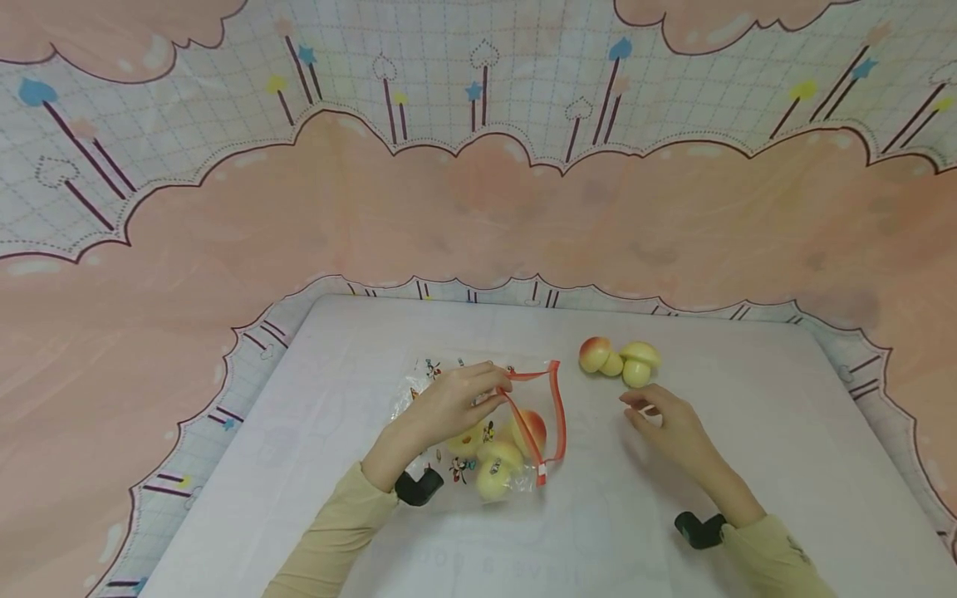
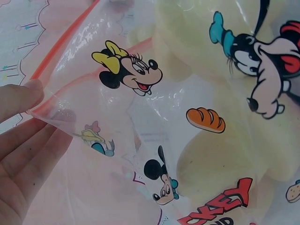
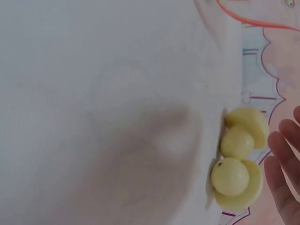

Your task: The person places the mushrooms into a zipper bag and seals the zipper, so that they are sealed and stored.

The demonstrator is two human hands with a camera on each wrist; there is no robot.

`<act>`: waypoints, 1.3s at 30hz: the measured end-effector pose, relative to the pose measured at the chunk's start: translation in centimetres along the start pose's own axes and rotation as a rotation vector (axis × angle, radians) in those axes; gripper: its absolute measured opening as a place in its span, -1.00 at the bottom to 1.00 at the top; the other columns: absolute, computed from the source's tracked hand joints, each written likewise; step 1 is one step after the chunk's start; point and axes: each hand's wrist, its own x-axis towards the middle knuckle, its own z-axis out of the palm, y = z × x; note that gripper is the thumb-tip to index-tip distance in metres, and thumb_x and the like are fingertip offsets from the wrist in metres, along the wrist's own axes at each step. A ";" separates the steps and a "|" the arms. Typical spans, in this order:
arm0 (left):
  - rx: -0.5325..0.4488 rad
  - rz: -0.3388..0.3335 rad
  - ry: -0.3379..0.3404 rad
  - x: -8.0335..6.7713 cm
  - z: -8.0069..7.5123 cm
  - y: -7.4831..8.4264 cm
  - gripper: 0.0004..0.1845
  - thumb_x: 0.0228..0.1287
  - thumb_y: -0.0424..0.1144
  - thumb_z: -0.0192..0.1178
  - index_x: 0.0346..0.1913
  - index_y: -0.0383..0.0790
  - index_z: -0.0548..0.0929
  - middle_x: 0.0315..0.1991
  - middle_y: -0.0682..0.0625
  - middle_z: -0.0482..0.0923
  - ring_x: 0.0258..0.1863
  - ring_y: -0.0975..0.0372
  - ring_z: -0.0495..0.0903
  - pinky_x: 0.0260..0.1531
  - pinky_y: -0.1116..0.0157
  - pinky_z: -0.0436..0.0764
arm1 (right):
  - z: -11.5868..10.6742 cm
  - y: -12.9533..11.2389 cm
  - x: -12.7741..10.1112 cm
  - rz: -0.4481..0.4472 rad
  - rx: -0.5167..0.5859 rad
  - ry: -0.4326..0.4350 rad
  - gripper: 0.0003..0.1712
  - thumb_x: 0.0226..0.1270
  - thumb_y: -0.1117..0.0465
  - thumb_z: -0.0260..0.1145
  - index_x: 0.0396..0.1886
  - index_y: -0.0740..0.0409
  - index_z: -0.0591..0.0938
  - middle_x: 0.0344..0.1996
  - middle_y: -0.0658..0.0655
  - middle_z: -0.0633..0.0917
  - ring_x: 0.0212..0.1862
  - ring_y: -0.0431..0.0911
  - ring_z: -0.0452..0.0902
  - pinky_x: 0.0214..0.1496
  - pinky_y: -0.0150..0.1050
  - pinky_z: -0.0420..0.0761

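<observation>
My left hand (image 1: 452, 403) pinches the red zip edge of a clear zip bag (image 1: 560, 415) between thumb and fingers, and the bag's mouth gapes toward the right. Cartoon characters are printed on the bag (image 2: 154, 126), as the left wrist view shows up close. Inside it lie several toy mushrooms, among them a pale yellow one (image 1: 499, 465) and one with a red-tinted cap (image 1: 532, 425). My right hand (image 1: 673, 428) holds nothing, its fingers loosely bent. Just beyond its fingertips, a red-and-yellow mushroom (image 1: 596, 355) and a yellow mushroom (image 1: 639, 364) lie side by side on the table.
The white table (image 1: 449, 548) carries the bag and the loose mushrooms. Behind and beside it hangs a pink and checked patterned cloth (image 1: 478, 208). A black wrist mount (image 1: 420, 487) sits on the left wrist, another black mount (image 1: 699, 529) on the right.
</observation>
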 end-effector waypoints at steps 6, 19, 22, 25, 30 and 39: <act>0.007 -0.006 -0.005 0.0 0.0 0.1 -0.86 0.27 -0.32 0.24 -0.13 -0.20 0.66 -0.15 0.01 0.70 -0.21 0.27 0.69 -0.19 0.48 0.66 | -0.6 0.8 0.6 0.012 -0.013 -0.004 -0.77 0.18 0.40 0.34 -0.14 0.27 0.64 -0.20 0.17 0.71 -0.17 0.05 0.62 -0.15 -0.04 0.68; 0.004 -0.004 -0.003 -0.1 0.0 0.0 -0.87 0.28 -0.31 0.24 -0.14 -0.19 0.66 -0.14 0.01 0.70 -0.22 0.28 0.69 -0.19 0.48 0.66 | -1.9 2.1 1.9 0.082 0.008 -0.009 -0.67 0.20 0.33 0.36 -0.02 0.29 0.60 -0.10 0.24 0.70 -0.07 0.10 0.58 -0.07 -0.05 0.65; 0.004 0.006 0.004 -0.2 0.0 0.0 -0.88 0.27 -0.32 0.24 -0.14 -0.20 0.66 -0.15 0.01 0.69 -0.23 0.28 0.69 -0.20 0.49 0.66 | -2.1 2.5 2.2 0.100 0.011 -0.023 -0.63 0.21 0.31 0.35 0.03 0.30 0.58 -0.05 0.26 0.68 -0.03 0.11 0.57 -0.04 -0.05 0.63; 0.007 0.008 0.006 -0.2 -0.1 0.0 -0.88 0.28 -0.31 0.24 -0.15 -0.20 0.66 -0.16 0.01 0.69 -0.24 0.28 0.68 -0.20 0.48 0.66 | -2.3 2.9 2.7 0.111 0.009 -0.029 -0.61 0.21 0.31 0.36 0.04 0.31 0.56 -0.03 0.29 0.66 0.01 0.13 0.55 -0.02 -0.07 0.60; 0.008 0.004 0.000 -0.2 -0.1 0.0 -0.88 0.28 -0.31 0.24 -0.14 -0.20 0.66 -0.15 0.01 0.69 -0.25 0.28 0.68 -0.20 0.49 0.66 | -2.7 3.4 3.4 0.125 0.030 -0.033 -0.60 0.24 0.30 0.34 0.06 0.33 0.54 0.02 0.35 0.62 0.05 0.19 0.53 0.02 0.03 0.59; 0.002 -0.009 -0.002 -0.2 -0.1 0.1 -0.87 0.26 -0.33 0.25 -0.14 -0.19 0.66 -0.14 0.01 0.70 -0.22 0.28 0.69 -0.19 0.50 0.66 | -3.4 4.4 4.8 0.151 0.032 -0.085 -0.53 0.27 0.29 0.30 0.14 0.38 0.48 0.10 0.44 0.54 0.12 0.30 0.43 0.09 0.26 0.50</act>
